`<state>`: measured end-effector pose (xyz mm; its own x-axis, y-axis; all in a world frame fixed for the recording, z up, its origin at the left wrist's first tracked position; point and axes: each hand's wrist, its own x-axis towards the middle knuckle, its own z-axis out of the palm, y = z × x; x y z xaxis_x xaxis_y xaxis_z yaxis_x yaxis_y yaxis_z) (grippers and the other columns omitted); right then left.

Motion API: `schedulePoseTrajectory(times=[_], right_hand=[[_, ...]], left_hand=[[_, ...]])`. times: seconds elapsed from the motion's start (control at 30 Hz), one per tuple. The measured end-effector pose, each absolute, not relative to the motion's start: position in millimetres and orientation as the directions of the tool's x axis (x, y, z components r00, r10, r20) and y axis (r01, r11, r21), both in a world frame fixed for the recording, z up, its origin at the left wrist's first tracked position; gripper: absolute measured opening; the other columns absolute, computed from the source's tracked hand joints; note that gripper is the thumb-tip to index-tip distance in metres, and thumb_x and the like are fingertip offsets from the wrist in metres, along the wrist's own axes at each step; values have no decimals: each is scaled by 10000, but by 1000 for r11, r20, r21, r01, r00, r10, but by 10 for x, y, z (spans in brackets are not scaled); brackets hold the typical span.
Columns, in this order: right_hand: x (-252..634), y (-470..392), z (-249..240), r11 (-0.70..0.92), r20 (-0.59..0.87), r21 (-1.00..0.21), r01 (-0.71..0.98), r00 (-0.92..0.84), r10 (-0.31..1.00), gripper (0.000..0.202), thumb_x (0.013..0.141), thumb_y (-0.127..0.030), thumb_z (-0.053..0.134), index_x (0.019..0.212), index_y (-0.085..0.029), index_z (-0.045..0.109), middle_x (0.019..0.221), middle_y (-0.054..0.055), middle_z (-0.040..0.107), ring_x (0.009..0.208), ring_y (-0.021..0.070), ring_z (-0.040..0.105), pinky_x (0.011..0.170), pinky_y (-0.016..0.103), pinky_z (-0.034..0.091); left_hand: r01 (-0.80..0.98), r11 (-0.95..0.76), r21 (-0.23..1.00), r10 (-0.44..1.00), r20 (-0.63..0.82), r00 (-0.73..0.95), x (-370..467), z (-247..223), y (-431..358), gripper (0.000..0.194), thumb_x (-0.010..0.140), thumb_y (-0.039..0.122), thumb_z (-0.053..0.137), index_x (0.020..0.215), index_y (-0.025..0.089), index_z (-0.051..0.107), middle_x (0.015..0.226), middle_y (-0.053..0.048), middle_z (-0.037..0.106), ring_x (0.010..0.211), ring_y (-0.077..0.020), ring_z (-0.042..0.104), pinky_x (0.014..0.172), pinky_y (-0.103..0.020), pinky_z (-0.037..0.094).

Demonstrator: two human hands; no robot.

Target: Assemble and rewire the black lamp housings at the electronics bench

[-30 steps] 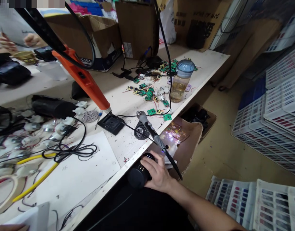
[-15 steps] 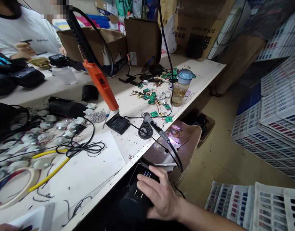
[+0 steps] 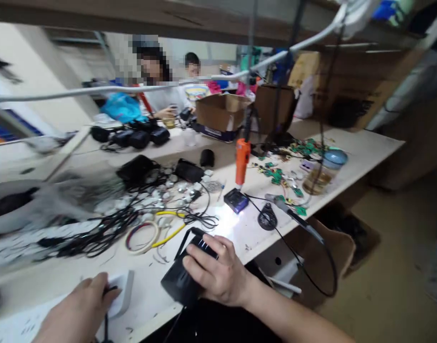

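My right hand [image 3: 216, 269] is wrapped over a black cylindrical device [image 3: 181, 281] with a thin loop handle, held above the table's front edge. A black cord hangs from its underside. At the lower left, my left hand [image 3: 84, 305] pinches a black cable [image 3: 106, 321] beside a white power strip [image 3: 124, 290]. An orange electric screwdriver [image 3: 242, 162] stands upright over a small black box [image 3: 235, 200], which has a bright glow beside it.
Tape roll [image 3: 143, 237], yellow tubing [image 3: 172, 237] and tangled black cables [image 3: 93, 238] lie behind my hands. A soldering iron [image 3: 293, 214], green circuit boards [image 3: 275, 176] and a jar [image 3: 318, 178] are to the right. People sit across the table.
The view has swung left and up. My right hand has raised the black device from below the table edge. My left hand has come further into view, with the black cable.
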<state>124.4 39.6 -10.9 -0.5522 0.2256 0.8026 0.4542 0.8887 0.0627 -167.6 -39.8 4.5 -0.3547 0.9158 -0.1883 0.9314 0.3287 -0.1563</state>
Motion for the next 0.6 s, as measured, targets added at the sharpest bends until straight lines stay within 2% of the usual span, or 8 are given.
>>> schedulePoseTrajectory(times=[0.1,0.23,0.3,0.4,0.47,0.6], right_hand=[[1084,581,-153,905,779,99,413,-598,187,387,947,-372,509,1219,-128,638,1345,79,613,1282,321,417,1027,451,397],[945,707,-224,926,739,125,355,-657,152,444,918,-410,586,1243,-109,617,1326,125,622,1298,344,396,1020,473,382],[908,731,-249,938,716,116,328,-682,149,436,911,-379,593,1260,-118,605,1317,123,630,1306,344,391,1017,475,382],[873,740,-263,949,683,92,303,-713,161,431,892,-297,575,1288,-125,586,1327,107,631,1314,348,389,1011,488,396],[862,728,-249,952,649,75,296,-740,179,475,864,-247,576,1320,-117,562,1355,108,613,1330,353,381,1018,503,407],[907,665,-169,965,569,45,260,-801,189,569,807,-118,529,1375,-80,516,1416,123,559,1371,348,351,1038,506,433]], left_hand=[[933,313,-177,902,-253,-350,-1635,80,-436,266,945,206,263,875,156,515,890,-162,670,813,-292,699,687,-341,469],[955,294,-39,925,-239,-295,-1567,140,-456,245,904,119,250,863,166,487,887,-206,671,794,-312,704,690,-366,463],[951,304,62,933,-224,-283,-1585,179,-476,202,901,148,264,832,206,445,833,-174,679,744,-306,700,650,-353,449],[929,330,170,931,-220,-291,-1649,217,-518,128,919,290,312,813,250,371,687,-85,657,667,-299,682,603,-328,414],[921,335,200,938,-166,-305,-1679,228,-543,149,922,350,302,812,260,347,650,-57,633,636,-294,660,582,-322,386],[898,382,220,924,-50,-380,-1689,289,-593,175,918,365,271,808,255,351,712,-62,628,624,-275,625,572,-323,377]])
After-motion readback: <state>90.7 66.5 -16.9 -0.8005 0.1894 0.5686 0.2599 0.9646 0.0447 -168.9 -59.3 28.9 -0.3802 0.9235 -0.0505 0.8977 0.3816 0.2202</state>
